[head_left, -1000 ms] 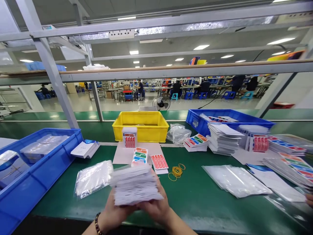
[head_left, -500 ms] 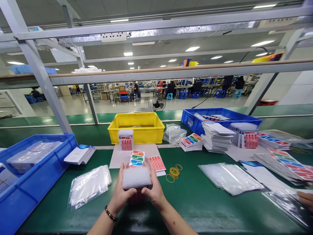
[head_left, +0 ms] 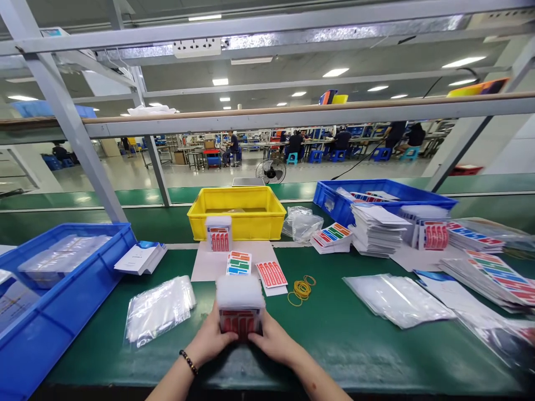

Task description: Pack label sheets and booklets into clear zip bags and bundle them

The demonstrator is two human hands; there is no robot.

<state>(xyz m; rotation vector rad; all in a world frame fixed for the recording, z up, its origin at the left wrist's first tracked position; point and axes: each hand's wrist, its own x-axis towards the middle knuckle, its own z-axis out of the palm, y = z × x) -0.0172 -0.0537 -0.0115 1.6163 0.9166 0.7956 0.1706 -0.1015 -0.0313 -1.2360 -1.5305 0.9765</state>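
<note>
We hold a thick stack of bagged cards [head_left: 241, 303] upright at the lower centre of the frame, our left hand [head_left: 214, 337] and right hand [head_left: 270, 338] at its sides. Its top is a cloudy white; the face towards us shows blurred red print. Just beyond lie a multicoloured card pile [head_left: 239, 263] and, to its right, a red-striped card pile [head_left: 272, 275], both flat, print up. A similar upright stack [head_left: 219, 234] stands behind them, near the frame's middle.
</note>
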